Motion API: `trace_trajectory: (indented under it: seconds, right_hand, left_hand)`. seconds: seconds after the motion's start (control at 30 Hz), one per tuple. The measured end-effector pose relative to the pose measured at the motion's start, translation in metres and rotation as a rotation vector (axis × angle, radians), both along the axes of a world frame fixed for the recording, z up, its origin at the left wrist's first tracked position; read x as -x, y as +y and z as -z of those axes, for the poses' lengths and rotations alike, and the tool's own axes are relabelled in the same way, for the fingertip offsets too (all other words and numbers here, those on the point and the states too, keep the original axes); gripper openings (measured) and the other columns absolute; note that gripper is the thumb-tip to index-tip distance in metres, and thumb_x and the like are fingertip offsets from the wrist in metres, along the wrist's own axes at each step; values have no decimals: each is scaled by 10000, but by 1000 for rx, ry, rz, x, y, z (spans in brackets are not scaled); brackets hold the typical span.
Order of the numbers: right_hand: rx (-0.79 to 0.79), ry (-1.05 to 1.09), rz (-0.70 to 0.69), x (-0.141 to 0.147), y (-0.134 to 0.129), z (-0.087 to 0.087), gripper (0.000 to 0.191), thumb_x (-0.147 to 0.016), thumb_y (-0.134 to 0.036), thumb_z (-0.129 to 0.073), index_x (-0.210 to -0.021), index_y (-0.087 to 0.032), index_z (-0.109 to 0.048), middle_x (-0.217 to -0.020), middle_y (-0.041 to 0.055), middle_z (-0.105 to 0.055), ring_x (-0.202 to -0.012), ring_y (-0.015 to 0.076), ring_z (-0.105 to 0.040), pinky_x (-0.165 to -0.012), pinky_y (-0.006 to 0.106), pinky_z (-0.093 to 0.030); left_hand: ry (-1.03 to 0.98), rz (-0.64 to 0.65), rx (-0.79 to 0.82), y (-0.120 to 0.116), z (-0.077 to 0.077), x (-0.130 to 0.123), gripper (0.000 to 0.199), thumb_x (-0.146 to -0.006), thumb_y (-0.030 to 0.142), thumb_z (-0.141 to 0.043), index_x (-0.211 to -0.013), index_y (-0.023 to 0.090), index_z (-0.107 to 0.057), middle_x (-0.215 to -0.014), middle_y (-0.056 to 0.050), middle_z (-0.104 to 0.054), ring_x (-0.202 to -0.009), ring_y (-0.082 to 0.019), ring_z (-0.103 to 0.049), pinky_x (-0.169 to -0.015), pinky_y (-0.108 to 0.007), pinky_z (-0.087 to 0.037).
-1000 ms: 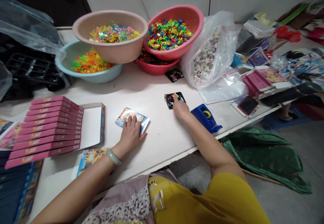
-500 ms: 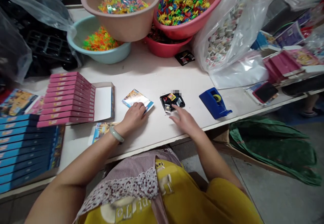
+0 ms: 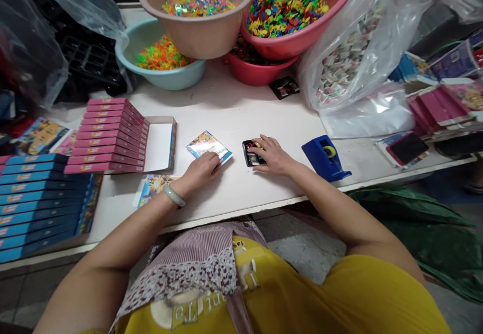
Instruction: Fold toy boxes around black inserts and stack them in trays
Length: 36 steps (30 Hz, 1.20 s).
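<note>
My left hand (image 3: 202, 173) lies on the near corner of a flat printed box (image 3: 207, 144), its fingers curled over the edge and the thumb tucked out of sight. A small black plastic tray (image 3: 249, 161) sits to the right, with small coloured pieces in its compartments. Over the tray's right half, my right hand (image 3: 274, 156) is spread, fingertips touching the things inside; it hides much of the contents. Further right stands a blue tape dispenser (image 3: 320, 160) with a yellow roll.
Pink boxes (image 3: 109, 140) and blue boxes (image 3: 37, 198) are stacked at left, by an open box (image 3: 160, 143). Behind are a beige basin (image 3: 204, 34), a light-blue basin (image 3: 162, 77) and a pink basin (image 3: 279, 47) of small toys, and a clear bag (image 3: 347, 67).
My right hand has moved from the tray's near edge onto its right half, fingers spreading over it, and the tray has turned slightly. My left hand stays on the box. The view has shifted a little.
</note>
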State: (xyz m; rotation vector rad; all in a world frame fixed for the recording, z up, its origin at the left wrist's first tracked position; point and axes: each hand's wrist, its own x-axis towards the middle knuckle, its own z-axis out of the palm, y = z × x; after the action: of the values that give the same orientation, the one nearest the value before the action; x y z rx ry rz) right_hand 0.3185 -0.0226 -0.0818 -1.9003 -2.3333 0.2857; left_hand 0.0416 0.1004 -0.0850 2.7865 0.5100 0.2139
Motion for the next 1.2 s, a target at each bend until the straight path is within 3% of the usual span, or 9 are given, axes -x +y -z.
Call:
trace_trajectory:
  seconds: [0.17,0.27,0.4,0.6,0.73,0.87,1.0,1.1,1.2]
  right_hand:
    - [90,64,41,-7,8,8,775,-756,-495,-720,-1437,-256,-437,-1497,140,-418,-1405,403,-334,-1153,649,-223]
    - [49,101,195,15,-3,15,793,-769,-499,-688,-1462,-247,-395,-1462,166,-434,-1338,391,-419,-1138,619,-289]
    - [18,130,365,54,-28,19,851,-790,-559,-654,-1494,-214,-325,-1507,206,-355,-1369,445,-357,-1086,654,-336]
    - [2,66,237,73,-40,14,552,-855,-481,-628,-1374,-330,-516,-1569,94,-284,-1452,450,-208,-1139,658,-235]
    - [-3,53,268,71,-35,22,464,-882,-451,-591,-1335,-353,-570,-1548,87,-333,-1429,467,-239,-1086,688,-272]
    - [-61,89,259,67,-34,26,428,-889,-409,-582,-1314,-362,-596,-1505,69,-409,-1389,395,-328,-1080,598,-334]
    - [-87,179,147,63,-35,15,422,-868,-394,-616,-1290,-381,-615,-1518,30,-398,-1382,341,-350,-1100,540,-345]
    - [-65,226,6,62,-32,2,441,-848,-407,-648,-1287,-426,-609,-1538,-14,-382,-1383,346,-351,-1108,556,-331]
    - [-36,254,-19,61,-28,-3,438,-844,-398,-653,-1277,-442,-610,-1522,-22,-406,-1370,350,-368,-1107,581,-327]
  left_hand:
    - [-49,33,63,2,0,0,85,-893,154,-456,-841,181,-518,-947,-103,-614,-855,-213,-567,-714,-321,-449]
    - [-123,33,186,1,0,-3,98,-852,119,-453,-817,200,-496,-892,-72,-601,-804,-189,-555,-694,-307,-436]
    - [-168,-48,330,0,0,-8,117,-781,95,-481,-793,211,-495,-832,-43,-584,-732,-167,-519,-666,-299,-418]
    - [-158,-104,435,0,-3,-12,144,-771,111,-485,-857,202,-557,-848,-32,-596,-719,-155,-514,-677,-295,-414]
    - [-195,-123,502,-2,-1,-15,66,-805,153,-509,-796,195,-559,-788,-14,-587,-686,-138,-497,-652,-277,-404]
    - [-294,-197,652,0,7,-19,105,-822,257,-552,-746,185,-545,-760,-13,-599,-660,-128,-495,-620,-264,-397]
    - [-418,-252,819,7,9,-21,186,-791,341,-579,-717,183,-514,-905,-45,-668,-790,-152,-572,-740,-292,-463]
    - [-438,-225,900,12,5,-20,212,-776,360,-602,-708,184,-505,-981,-56,-685,-918,-183,-604,-860,-340,-476]
    - [-402,-184,951,12,3,-19,228,-767,366,-626,-702,182,-509,-988,-61,-692,-947,-192,-608,-891,-357,-472]
